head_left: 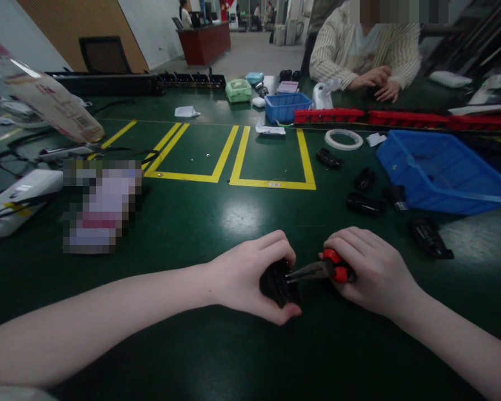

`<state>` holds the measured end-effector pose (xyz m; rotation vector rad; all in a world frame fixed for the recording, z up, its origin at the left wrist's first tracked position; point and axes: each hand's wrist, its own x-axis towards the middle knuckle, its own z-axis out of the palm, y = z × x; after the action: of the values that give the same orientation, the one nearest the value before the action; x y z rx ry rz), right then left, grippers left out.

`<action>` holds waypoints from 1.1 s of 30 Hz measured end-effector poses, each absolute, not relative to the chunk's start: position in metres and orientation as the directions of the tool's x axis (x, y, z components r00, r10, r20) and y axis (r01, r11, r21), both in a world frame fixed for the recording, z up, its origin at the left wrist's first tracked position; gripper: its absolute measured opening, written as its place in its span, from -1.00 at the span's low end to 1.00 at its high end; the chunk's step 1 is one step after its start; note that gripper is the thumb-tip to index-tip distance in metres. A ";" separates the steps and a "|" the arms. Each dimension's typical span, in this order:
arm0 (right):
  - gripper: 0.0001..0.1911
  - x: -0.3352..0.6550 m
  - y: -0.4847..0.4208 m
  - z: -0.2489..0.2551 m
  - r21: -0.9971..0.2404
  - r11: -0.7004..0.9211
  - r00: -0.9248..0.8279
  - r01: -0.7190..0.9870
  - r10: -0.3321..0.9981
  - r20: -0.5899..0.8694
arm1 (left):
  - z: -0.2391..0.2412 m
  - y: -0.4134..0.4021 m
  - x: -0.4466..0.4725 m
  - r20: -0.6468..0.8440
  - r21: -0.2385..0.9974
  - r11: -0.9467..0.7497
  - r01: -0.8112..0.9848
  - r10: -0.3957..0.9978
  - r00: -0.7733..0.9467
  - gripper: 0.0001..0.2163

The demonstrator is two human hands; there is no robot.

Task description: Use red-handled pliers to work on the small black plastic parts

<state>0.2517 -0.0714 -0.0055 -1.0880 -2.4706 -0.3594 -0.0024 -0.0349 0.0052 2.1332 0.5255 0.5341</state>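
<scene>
In the head view, my left hand (pixel 254 275) is closed round a black plastic part (pixel 278 284), its thumb below and its fingers over the top. My right hand (pixel 369 270) grips a pair of long-nose pliers (pixel 315 271) by the red handles. The metal jaws point left, and their tips meet the black part; whether they pinch something there is too small to tell. Several similar black parts (pixel 366 204) lie on the green table beyond my right hand, one of them (pixel 430 238) off to the right.
A blue bin (pixel 446 172) stands at the right, near a tape roll (pixel 344 139). Red strips (pixel 404 120) and a smaller blue basket (pixel 286 106) are farther back. A bottle (pixel 54 100), cables and a blurred-out phone (pixel 104 209) lie left. Another person (pixel 367 55) sits opposite.
</scene>
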 end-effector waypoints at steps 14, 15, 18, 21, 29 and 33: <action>-0.98 0.251 -0.070 -0.008 0.033 0.665 -0.609 0.746 0.662 0.436 | 0.003 -0.035 -0.002 0.269 0.783 -0.610 0.123 0.510 0.817 -0.70; -0.98 0.251 -0.070 -0.008 0.029 0.666 -0.609 0.745 0.663 0.435 | 0.003 -0.035 -0.002 0.275 0.787 -0.606 0.114 0.511 0.814 -0.70; -0.99 0.249 -0.068 -0.007 0.037 0.675 -0.619 0.737 0.653 0.437 | 0.001 -0.033 -0.002 0.309 0.793 -0.605 0.074 0.504 0.806 -0.71; -0.99 0.246 -0.061 -0.006 0.057 0.676 -0.621 0.735 0.637 0.456 | 0.000 -0.029 -0.003 0.350 0.784 -0.619 0.052 0.510 0.786 -0.72; -0.95 0.237 -0.030 -0.003 0.130 0.681 -0.641 0.721 0.584 0.498 | 0.003 -0.018 -0.011 0.419 0.736 -0.665 0.123 0.591 0.689 -0.72; -0.93 0.239 -0.027 -0.007 0.123 0.673 -0.628 0.730 0.587 0.511 | 0.002 -0.018 -0.012 0.390 0.774 -0.620 0.131 0.629 0.673 -0.56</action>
<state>0.2393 -0.0272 -0.0075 -1.0260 -2.4545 -0.4466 -0.0117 -0.0176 0.0019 2.1417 0.5828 0.8573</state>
